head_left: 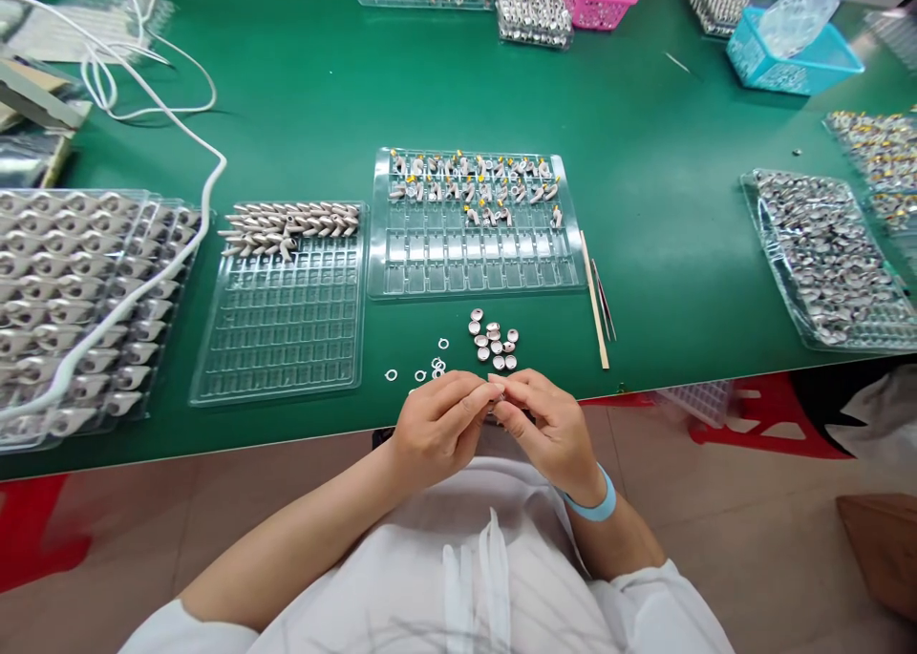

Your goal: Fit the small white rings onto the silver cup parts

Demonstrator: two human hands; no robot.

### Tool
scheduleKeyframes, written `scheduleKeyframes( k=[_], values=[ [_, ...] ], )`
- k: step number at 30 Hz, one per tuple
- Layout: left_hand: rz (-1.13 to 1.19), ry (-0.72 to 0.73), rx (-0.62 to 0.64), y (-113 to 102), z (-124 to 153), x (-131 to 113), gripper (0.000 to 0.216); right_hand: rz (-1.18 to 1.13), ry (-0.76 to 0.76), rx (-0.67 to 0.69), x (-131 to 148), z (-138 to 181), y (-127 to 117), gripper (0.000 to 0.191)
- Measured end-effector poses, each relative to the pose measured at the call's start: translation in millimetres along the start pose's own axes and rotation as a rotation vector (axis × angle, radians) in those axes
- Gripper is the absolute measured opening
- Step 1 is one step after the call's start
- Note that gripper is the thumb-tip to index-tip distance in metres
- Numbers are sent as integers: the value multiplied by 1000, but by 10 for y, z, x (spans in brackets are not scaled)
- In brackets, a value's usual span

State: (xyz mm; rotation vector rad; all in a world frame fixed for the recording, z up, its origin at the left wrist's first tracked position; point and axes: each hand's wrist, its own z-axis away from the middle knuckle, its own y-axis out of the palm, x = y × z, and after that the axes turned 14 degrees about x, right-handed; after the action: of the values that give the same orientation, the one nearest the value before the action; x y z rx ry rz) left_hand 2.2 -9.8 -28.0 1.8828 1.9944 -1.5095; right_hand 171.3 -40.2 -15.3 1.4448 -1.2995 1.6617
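At the table's front edge, my left hand (pixel 438 423) and my right hand (pixel 553 427) meet with fingertips pinched together. Between them is a small silvery part (pixel 498 398), mostly covered by the fingers, so its exact kind is hidden. Just beyond the fingertips lies a loose group of small round metal caps (pixel 494 341). Several thin white rings (pixel 438 364) are scattered near my left hand. Further back, a clear compartment tray (pixel 430 277) bears rows of small grey parts with yellow tips (pixel 469 191).
Left of centre, another clear tray (pixel 279 348) carries grey metal pieces (pixel 287 222). Stacked trays of larger grey pieces (pixel 64 291) stand far left under a white cable (pixel 179 124). A wooden stick (pixel 594 301) and tweezers (pixel 603 299) lie right. Baskets, pink (pixel 600 10) and blue (pixel 795 72), stand behind.
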Motion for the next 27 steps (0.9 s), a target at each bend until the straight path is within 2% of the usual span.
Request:
scheduleKeyframes(
  k=[8,14,22,27],
  values=[
    [4,-93,-35,-19,2,-55,25,196,-111,-36,-13,24,-7,36],
    [60,-57,41,-54,18,-22,32,286,-211,-36,-34,21,-30,41],
    [-109,18,84,-19,12,-5,24,427,-189,31,-39,32,-49,39],
    [-117,16,112,13,50,-8,24,420,-173,64,-15,44,-68,36]
  ],
)
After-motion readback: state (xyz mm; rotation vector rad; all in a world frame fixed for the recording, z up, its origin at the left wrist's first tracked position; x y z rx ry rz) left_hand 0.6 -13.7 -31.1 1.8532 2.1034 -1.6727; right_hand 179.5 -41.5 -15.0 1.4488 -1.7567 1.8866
